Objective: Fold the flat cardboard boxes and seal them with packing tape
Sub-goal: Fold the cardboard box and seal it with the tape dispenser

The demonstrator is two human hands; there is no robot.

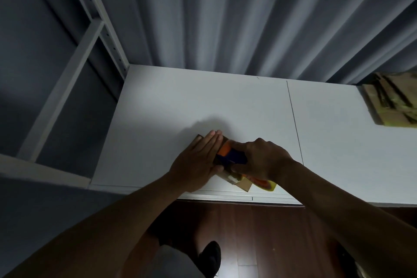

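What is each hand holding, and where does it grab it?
The right hand grips the tape dispenser around its back end. The left hand holds nothing; its flat fingers press on the cardboard box.

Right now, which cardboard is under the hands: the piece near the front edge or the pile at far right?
The small box at the table's front edge: left hand lies flat on it, right hand holds the tape dispenser on it. The flat pile lies untouched.

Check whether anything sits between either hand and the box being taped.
Nothing visible does: the left hand lies flat on the cardboard box, and the right hand grips the tape dispenser against it.
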